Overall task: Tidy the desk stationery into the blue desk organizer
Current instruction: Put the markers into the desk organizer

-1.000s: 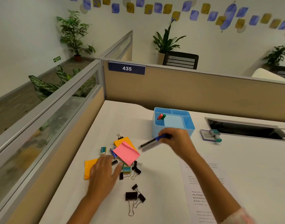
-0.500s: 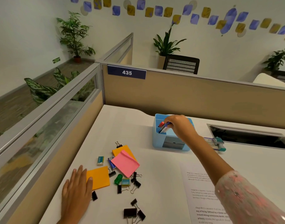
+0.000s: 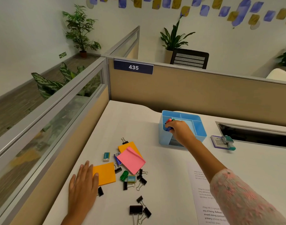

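Observation:
The blue desk organizer [image 3: 197, 120] stands near the back of the white desk. My right hand [image 3: 179, 131] reaches over its front left compartment, fingers closed on the blue end of a pen [image 3: 168, 128] that points down into it beside red and green markers [image 3: 169, 120]. My left hand [image 3: 83, 184] lies flat and open on the desk, touching an orange sticky pad [image 3: 105, 173]. A pink sticky pad [image 3: 131, 160] lies over another orange pad [image 3: 129, 146]. Several black binder clips [image 3: 139, 210], two erasers [image 3: 106, 156] and a green sharpener [image 3: 124, 175] are scattered around.
A stapler on a purple pad [image 3: 223, 142] sits right of the organizer. A printed sheet [image 3: 207, 202] lies at the front right. A dark cable slot [image 3: 255, 135] is cut into the desk at the right. Beige partition walls [image 3: 187, 88] close off the back and left.
My right hand carried the blue pen from above the clutter to the organizer and lowered it into the front left compartment. My left hand drew back off the pile and settled flat beside the orange pad.

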Available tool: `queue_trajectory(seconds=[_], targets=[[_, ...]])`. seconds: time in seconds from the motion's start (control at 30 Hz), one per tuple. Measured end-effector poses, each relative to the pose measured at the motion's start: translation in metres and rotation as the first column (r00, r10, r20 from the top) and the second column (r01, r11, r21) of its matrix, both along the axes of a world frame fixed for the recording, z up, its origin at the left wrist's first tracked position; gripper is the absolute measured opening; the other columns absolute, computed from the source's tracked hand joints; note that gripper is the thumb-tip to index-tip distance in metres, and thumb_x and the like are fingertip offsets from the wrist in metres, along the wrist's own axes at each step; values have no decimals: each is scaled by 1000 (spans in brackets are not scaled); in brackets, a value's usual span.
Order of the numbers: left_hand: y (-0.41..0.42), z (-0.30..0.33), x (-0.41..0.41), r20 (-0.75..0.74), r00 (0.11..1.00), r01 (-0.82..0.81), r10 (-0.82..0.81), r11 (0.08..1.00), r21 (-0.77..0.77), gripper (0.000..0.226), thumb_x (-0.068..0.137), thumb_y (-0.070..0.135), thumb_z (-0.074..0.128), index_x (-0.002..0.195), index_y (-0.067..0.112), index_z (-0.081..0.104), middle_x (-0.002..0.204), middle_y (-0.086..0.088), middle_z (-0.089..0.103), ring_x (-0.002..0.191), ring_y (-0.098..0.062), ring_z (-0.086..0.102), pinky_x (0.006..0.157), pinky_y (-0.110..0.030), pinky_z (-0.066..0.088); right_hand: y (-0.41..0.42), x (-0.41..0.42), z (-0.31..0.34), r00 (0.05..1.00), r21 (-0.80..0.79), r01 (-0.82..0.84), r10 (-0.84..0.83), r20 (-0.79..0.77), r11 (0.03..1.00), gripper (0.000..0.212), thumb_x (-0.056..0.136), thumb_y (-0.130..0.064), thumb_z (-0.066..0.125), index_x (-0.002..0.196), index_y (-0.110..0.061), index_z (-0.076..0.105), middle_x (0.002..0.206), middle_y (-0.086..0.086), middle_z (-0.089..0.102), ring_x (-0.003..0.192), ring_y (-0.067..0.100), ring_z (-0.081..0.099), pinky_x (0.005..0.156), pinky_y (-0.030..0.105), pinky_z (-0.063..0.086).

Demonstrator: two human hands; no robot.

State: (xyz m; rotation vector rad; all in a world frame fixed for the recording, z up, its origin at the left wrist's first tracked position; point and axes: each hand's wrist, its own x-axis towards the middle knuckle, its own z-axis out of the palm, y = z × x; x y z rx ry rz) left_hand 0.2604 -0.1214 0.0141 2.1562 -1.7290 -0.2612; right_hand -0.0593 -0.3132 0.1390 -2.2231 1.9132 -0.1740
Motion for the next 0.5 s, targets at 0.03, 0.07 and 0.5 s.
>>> queue_trajectory(seconds=[0.03, 0.07, 0.5], targets=[[0, 0, 0, 6, 1000, 10, -10, 1000, -2, 86, 87, 60, -1, 135, 5, 45, 146, -13, 38, 137, -30, 33, 107, -51, 27, 0, 1, 1, 999, 16, 32, -31, -29, 999, 28, 90, -22, 61, 118, -19, 61, 120, 5, 62, 106, 22, 58, 96, 32, 49], [1, 0, 1, 10, 1000, 14, -14, 1000, -2, 88, 87, 60, -2, 135, 4, 45, 146, -13, 39, 136, -31, 34, 107, -51, 28, 3, 1, 1, 998, -18, 44, -44, -35, 999, 30, 90, -24, 60, 119, -19, 59, 122, 5, 61, 107, 22, 58, 97, 32, 49], [-6, 2, 12, -215, 975, -74, 64, 997, -38, 44, 98, 34, 39, 134, 12, 47, 140, -9, 48, 128, -29, 41, 100, -46, 30, 159, 27, -89, 870, -293, 198, -30, 492, 935, 20, 86, -2, 60, 104, -10, 67, 107, 7, 67, 100, 24, 61, 90, 36, 48]])
